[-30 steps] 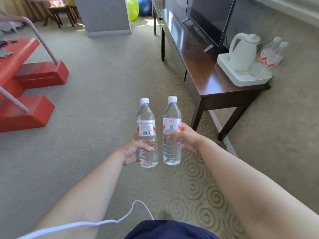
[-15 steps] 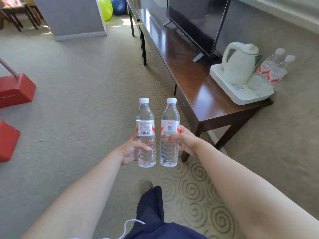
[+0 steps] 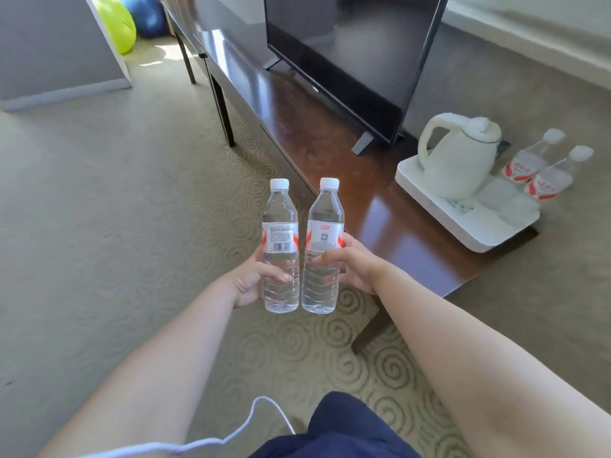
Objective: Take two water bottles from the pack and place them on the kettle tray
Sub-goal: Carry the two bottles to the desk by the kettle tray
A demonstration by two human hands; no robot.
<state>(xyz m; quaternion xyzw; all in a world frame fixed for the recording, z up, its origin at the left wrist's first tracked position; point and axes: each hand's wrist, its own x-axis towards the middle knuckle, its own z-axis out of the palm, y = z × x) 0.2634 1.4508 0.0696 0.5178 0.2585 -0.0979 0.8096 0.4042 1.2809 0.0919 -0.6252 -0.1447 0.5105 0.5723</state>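
Note:
I hold two clear water bottles upright and side by side over the carpet. My left hand [image 3: 253,279] grips the left bottle [image 3: 280,233], whose barcode label faces me. My right hand [image 3: 353,264] grips the right bottle [image 3: 324,226] with the red and white label. The white kettle tray [image 3: 463,223] sits on the near end of the dark wooden console, up and to the right of my hands, with a white kettle [image 3: 459,153] on it. Two more bottles [image 3: 542,170] stand at the tray's far right edge.
A black TV [image 3: 347,54] stands on the long console [image 3: 297,127] left of the tray. The console's leg [image 3: 370,328] is just right of my right forearm. Green and blue exercise balls [image 3: 132,18] lie at the far end. A white cord [image 3: 231,431] crosses my lap.
The view has moved closer to the console and turned right; the tray and kettle now appear larger and nearer. Both bottles stay in my hands in the same grip.

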